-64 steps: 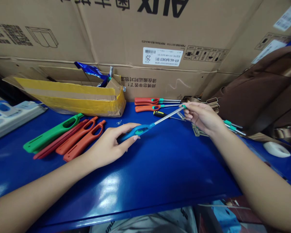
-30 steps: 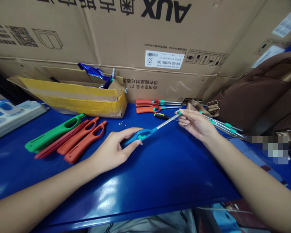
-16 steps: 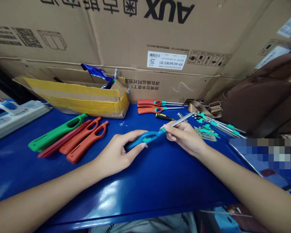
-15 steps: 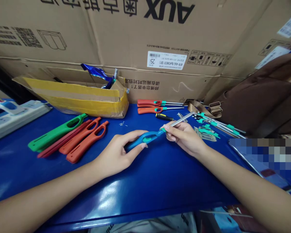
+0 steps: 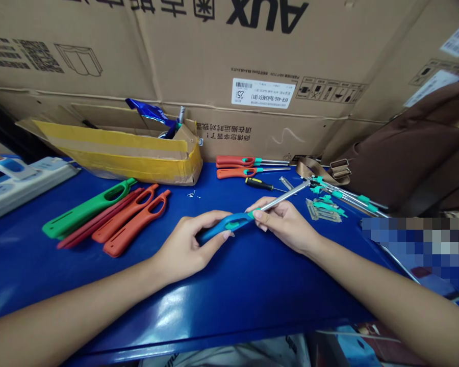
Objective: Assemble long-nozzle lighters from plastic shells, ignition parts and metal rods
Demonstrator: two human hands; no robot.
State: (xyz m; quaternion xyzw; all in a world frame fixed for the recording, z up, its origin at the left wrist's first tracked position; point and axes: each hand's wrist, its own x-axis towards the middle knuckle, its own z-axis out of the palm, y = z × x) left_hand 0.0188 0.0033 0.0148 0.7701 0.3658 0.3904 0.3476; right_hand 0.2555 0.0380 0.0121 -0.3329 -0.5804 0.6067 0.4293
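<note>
Held between both hands over the blue table is a long-necked gas lighter with a blue handle and a green trigger in its opening. My left hand wraps round the handle, thumb near the trigger. Closed on the neck is my right hand, its thumb and fingers pinching the green collar where the silver metal tube meets the handle. The tube slants up to the right. Lighter handles without tubes lie at left: a green one, a dark red one and orange ones.
Behind stand red and orange lighters with tubes and a black-yellow screwdriver. Tubes with green parts and clear pieces lie right. A yellow-taped box, power strip and brown bag border the table.
My right hand has shifted slightly left and down on the lighter's neck. The green collar now shows at the handle's end. My left hand keeps its hold, almost still.
</note>
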